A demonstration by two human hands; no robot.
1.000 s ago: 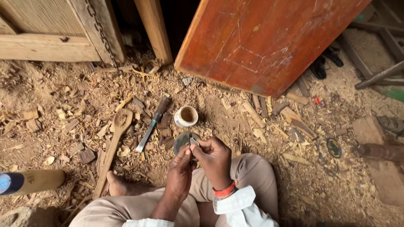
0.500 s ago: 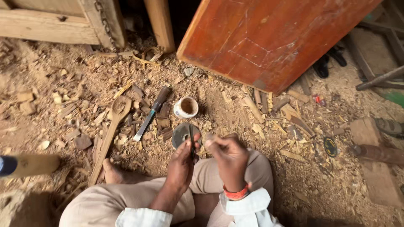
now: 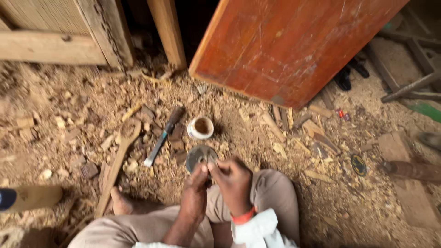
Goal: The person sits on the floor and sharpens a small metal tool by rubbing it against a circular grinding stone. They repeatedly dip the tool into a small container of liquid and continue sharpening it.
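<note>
I sit on a floor covered in wood chips. My left hand (image 3: 195, 195) and my right hand (image 3: 233, 180) are held together over my knees, both pinching a small round grey metal disc (image 3: 199, 156) at its lower edge. The right wrist wears an orange band and a white cuff. Just beyond the disc stands a small white cup (image 3: 200, 127) with a brown inside. A chisel (image 3: 163, 136) with a dark handle lies to the left of the cup. A carved wooden spoon (image 3: 117, 161) lies further left, beside my bare foot (image 3: 120, 203).
A large red-brown wooden door panel (image 3: 294, 46) leans at the top right. Wooden posts and a plank (image 3: 50, 48) stand at the top left. Wood offcuts lie scattered on the right, with a small dark round object (image 3: 359, 164). A pale cylinder (image 3: 32, 196) lies at the far left.
The view has drifted down and right. My hands have stayed together on the disc, with only small finger shifts on its edge. Cup, chisel and spoon lie where they were.
</note>
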